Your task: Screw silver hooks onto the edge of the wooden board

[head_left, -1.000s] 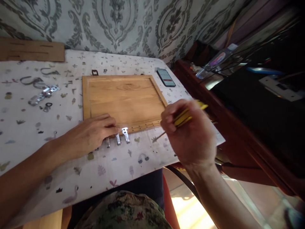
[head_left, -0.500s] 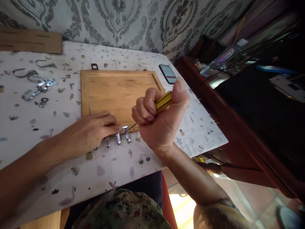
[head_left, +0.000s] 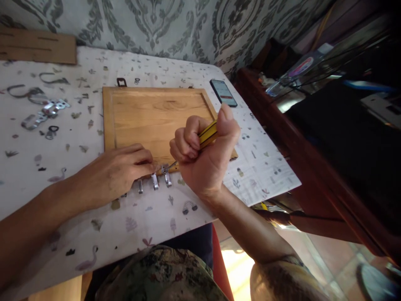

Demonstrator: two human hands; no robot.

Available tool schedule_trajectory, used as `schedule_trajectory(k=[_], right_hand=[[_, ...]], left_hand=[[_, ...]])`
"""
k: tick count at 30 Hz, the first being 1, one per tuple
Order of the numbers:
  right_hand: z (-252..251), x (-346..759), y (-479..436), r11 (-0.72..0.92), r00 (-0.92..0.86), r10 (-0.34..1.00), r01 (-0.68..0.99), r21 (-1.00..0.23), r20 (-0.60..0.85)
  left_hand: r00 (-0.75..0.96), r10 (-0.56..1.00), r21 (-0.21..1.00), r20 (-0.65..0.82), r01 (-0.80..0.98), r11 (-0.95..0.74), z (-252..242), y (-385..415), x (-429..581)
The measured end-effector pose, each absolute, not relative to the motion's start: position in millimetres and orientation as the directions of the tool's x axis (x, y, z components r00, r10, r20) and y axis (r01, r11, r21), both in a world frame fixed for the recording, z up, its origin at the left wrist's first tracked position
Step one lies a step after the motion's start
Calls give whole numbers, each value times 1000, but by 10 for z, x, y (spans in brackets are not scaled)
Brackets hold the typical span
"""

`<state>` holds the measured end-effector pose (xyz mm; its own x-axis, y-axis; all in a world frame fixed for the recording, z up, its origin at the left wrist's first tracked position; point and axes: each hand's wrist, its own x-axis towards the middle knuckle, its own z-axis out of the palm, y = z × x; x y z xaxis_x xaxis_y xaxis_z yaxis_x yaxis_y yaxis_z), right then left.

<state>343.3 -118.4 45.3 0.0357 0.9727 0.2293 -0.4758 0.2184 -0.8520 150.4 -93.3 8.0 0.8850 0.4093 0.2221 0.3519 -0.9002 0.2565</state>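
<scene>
The framed wooden panel (head_left: 153,119) lies flat on the counter (head_left: 253,177), with three bright metal clips (head_left: 168,179) in a row along its near edge, their lower ends jutting over the printed white cloth. A screwdriver (head_left: 208,133) comes in at a slant, its thin shaft reaching the rightmost clip. The right hand (head_left: 205,167) has its fingers wrapped round the yellow-and-black handle, thumb pointing up. The left hand (head_left: 115,175) rests over the near edge, fingertips close together beside the middle clip; I can't tell whether those fingers grip anything. Off to the left sits a loose cluster of metal hardware (head_left: 45,113). A phone (head_left: 223,93), screen lit, lies past the panel's far right corner, and a slotted cardboard piece (head_left: 37,46) lies at the far left. Beyond the counter's right side, a clear bottle (head_left: 302,69) leans at an angle.
</scene>
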Motion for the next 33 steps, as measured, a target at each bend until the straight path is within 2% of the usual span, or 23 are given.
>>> schedule_trajectory(k=[6,11,15,19,25,30,33], right_hand=[[419,3413,-1202,186,12,979,-435,-881,201],[393,3379,-1253,163,-5,985,-331,-929,175],[400,3363,-1246,157,51,988,-268,-951,149],[407,3366,-1217,144,32,990,-252,-957,141],[408,3359,-1182,211,52,977,-305,-928,206],[408,3348,-1134,232,77,973,-362,-903,219],[409,3354,-1132,237,92,971,-374,-897,219]], left_hand=[[885,394,278,249,325,-904,53,-909,1512],[880,407,326,245,321,-889,56,-900,1506],[873,434,348,225,344,-872,88,-897,1500],[863,469,377,187,377,-846,94,-900,1512],[840,485,378,244,379,-845,62,-921,1540],[857,496,410,142,405,-817,154,-928,1536],[827,540,453,156,426,-783,182,-928,1522]])
